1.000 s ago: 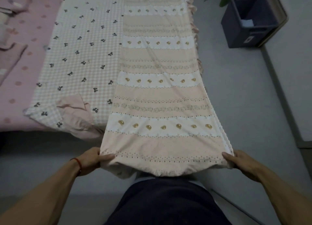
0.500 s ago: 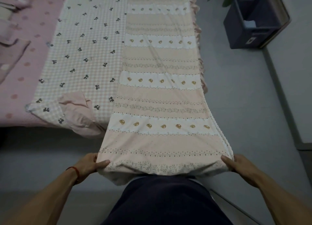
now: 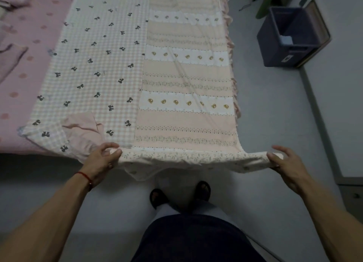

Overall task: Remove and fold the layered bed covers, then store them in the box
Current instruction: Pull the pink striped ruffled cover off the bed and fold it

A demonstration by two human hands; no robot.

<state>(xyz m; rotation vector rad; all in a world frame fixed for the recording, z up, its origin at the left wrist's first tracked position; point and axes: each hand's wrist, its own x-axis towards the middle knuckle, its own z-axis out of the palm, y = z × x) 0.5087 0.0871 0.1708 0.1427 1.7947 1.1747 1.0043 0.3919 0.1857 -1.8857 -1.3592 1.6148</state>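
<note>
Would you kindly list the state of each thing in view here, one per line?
Striped peach cover: spread along the bed, near edge lifted off the end.
Left hand: gripping the cover's near left corner.
Right hand: gripping the near right corner.
Checked bow cover: lying flat, near corner turned back.
Pink sheet: flat underneath.
Box: open, on the floor, nearly empty.

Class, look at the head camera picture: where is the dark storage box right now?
The box stands open on the grey floor at upper right, beyond the bed's frilled right edge and the striped cover, next to a green leg.
</note>
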